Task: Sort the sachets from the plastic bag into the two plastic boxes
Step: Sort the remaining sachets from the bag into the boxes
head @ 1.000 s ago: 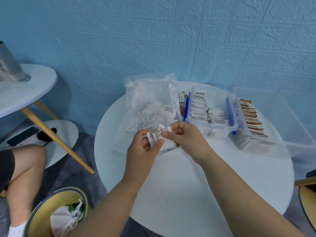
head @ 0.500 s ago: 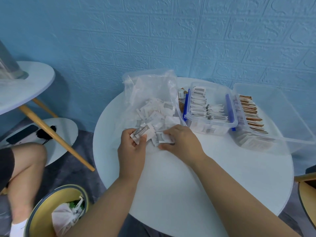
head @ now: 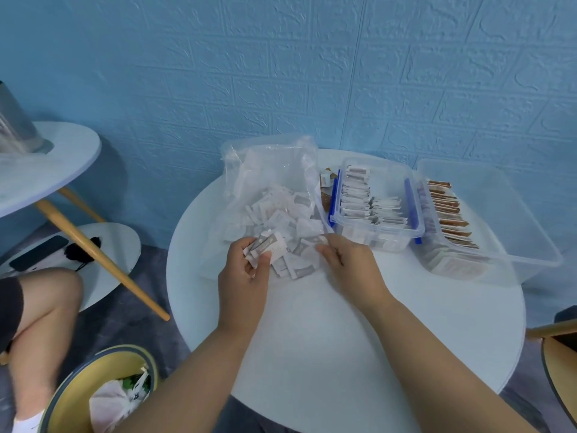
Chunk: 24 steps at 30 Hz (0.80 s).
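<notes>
Lower left, on the floor: yellow bin (head: 62, 401). Left hand (head: 243, 276): fingers (head: 265, 257) clamped on a few grey-white held sachets (head: 265, 245), low over the white surface (head: 343, 354). Behind it the clear plastic bag (head: 268, 170) lies with loose sachets (head: 281, 214) heaped at its mouth. Right hand (head: 349, 267): fingers curled onto the heap's near edge; gripping or only touching, cannot tell. Next right, small box (head: 412, 235) with blue clips, grey sachets in rows. Just beside it, larger box (head: 530, 245), brown-edged sachets inside.
</notes>
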Tool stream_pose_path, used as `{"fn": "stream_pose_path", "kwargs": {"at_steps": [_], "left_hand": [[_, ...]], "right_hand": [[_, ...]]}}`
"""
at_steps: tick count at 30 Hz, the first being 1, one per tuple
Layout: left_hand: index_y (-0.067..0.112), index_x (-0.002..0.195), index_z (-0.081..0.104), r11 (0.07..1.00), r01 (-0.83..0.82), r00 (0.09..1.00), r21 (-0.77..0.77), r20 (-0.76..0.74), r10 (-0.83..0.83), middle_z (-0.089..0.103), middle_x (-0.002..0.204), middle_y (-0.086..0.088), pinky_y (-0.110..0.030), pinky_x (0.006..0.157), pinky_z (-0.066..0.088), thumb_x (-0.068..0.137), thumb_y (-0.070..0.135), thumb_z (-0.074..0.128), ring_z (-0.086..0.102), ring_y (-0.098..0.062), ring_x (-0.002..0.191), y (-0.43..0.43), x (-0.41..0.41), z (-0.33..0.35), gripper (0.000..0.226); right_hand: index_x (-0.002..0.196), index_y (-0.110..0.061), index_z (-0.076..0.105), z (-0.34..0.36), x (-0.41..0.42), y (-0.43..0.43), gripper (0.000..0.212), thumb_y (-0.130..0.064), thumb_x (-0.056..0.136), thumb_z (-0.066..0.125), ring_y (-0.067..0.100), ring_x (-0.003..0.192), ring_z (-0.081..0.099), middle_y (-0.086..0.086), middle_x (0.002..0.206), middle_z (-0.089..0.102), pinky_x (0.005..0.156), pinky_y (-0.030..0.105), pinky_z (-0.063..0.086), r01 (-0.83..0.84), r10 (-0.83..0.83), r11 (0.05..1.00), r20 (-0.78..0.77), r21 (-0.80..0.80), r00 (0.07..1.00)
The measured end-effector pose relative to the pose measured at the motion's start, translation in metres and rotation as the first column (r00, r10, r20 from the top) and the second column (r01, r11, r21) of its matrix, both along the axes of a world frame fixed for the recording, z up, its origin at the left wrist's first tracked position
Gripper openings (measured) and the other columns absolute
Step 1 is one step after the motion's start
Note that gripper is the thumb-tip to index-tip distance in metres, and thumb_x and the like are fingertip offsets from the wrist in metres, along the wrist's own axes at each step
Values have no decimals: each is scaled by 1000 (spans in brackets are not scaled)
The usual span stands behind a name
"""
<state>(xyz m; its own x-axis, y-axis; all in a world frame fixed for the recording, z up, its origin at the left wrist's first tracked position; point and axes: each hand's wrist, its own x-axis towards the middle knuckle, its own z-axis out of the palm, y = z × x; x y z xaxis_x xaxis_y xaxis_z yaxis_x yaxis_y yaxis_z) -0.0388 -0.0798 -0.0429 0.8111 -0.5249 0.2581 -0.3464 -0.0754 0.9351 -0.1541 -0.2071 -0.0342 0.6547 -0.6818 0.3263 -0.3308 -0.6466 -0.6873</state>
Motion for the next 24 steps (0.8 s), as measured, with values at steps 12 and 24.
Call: {"fn": "stream_pose_path", "kwargs": {"at_steps": [12,24], "left_hand": [[31,104,48,956,290,953,54,-108,-283,59,97,17,-8,70,43,93,10,50,59,2,87,-43,-47,5,24],[18,117,45,873,430,882,229,96,-461,57,100,7,-20,73,40,90,20,58,56,-13,91,-52,-71,-2,30]], "right_hand": [[87,-32,52,11,-50,-6,15,-18,92,54,1,67,56,-11,78,62,63,17,47,54,-111,957,187,284,976],[85,-31,51,-10,-69,-7,16,-21,86,64,4,63,53,-13,71,60,60,20,43,191,-233,950,153,249,960]]}}
